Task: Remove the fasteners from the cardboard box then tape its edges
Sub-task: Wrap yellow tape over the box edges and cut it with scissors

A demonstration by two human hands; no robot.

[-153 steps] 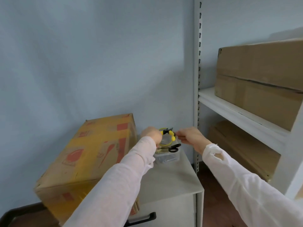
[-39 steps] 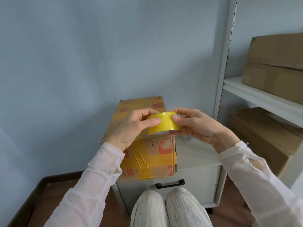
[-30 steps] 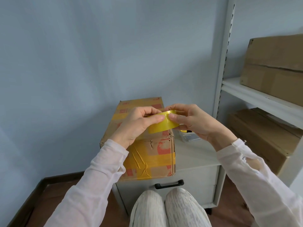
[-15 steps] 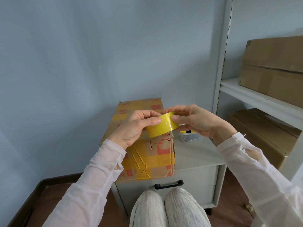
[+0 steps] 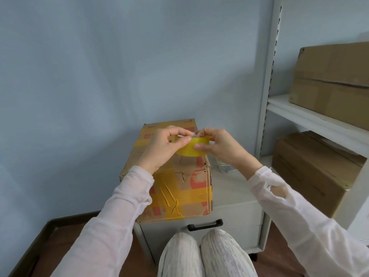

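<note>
The left hand (image 5: 161,145) and right hand (image 5: 220,145) both grip the tape roll (image 5: 191,148) above the cardboard box (image 5: 179,188). Their fingertips pinch its top edge, probably to find the loose end.

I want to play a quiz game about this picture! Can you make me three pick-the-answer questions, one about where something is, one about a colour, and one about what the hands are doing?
1. Where does the taped cardboard box sit?
A. on top of the grey cabinet
B. on the white shelf
C. on the floor

2. What colour is the tape roll?
A. blue
B. yellow
C. black

3. What are the hands doing with the roll?
A. both hold it up in front of the box
B. it lies alone on the cabinet
C. only one hand touches it

Answers:
1 A, the box rests on the cabinet's top, above the black drawer handle.
2 B, the roll shows bright yellow between the fingers.
3 A, the left hand and right hand both pinch it in the air.
</note>
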